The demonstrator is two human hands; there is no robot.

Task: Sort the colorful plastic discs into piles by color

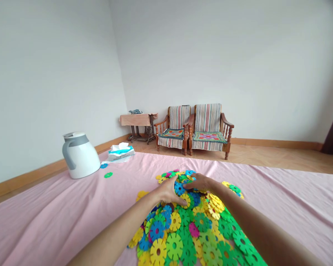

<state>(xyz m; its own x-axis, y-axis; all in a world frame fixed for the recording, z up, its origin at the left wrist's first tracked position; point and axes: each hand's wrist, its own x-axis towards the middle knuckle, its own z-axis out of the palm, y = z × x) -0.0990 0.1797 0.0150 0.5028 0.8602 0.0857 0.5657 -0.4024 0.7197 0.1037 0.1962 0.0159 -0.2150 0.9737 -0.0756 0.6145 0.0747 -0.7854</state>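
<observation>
A heap of flat plastic discs (192,231) lies under and nearer than both hands, loosely overlapping. Each disc is round, with a notched edge and a centre hole, in green, yellow, blue or pink. One blue disc (180,188) sits between the left hand (168,193) and the right hand (201,182), touching their fingertips; whether it is gripped is unclear. A stray green disc (108,174) lies well to the left of the left hand.

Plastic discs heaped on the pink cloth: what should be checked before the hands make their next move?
1. Left hand on the disc pile: ok, resting on top.
2. Right hand on the pile: ok, beside the left.
3. A disc gripped by either hand: cannot tell, the fingers hide it.
4. Kettle clear of both arms: ok, upright, far left.
5. All discs in one heap: not ok, a green disc lies apart.
</observation>
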